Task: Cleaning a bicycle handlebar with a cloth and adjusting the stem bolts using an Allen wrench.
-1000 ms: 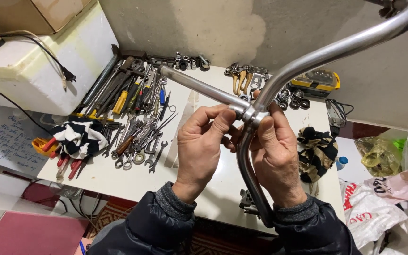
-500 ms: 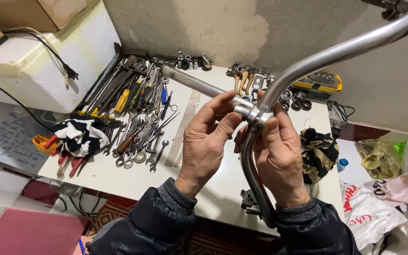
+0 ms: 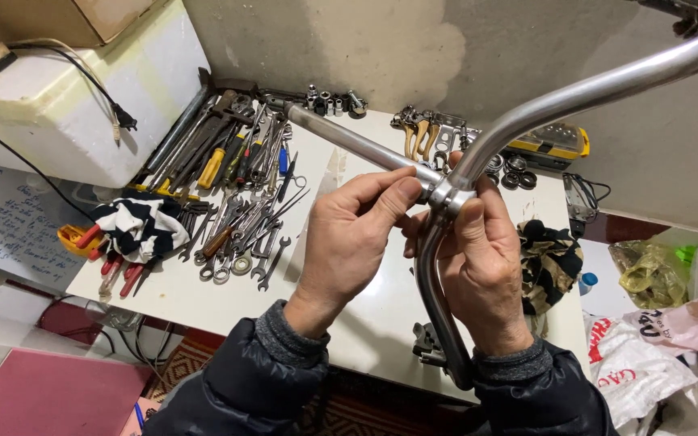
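Observation:
A bent silver metal handlebar (image 3: pixel 575 93) with a straight stem tube (image 3: pixel 349 139) is held above a white table (image 3: pixel 203 299). My left hand (image 3: pixel 349 238) pinches the joint where the tube meets the clamp, thumb and fingers closed on it. My right hand (image 3: pixel 482 266) wraps the curved lower part of the bar just below the clamp (image 3: pixel 446 194). Both hands touch each other at the joint.
Several wrenches, pliers and screwdrivers (image 3: pixel 236 186) lie spread on the table's left. A striped cloth (image 3: pixel 135 226), a dark patterned rag (image 3: pixel 551 262), sockets (image 3: pixel 333 101) and a yellow case (image 3: pixel 551 144) lie around. A white foam box (image 3: pixel 66 97) stands left; plastic bags (image 3: pixel 672 323) right.
The handlebar and both hands have shifted slightly to the right and up. My left fingers have closed tighter on the joint.

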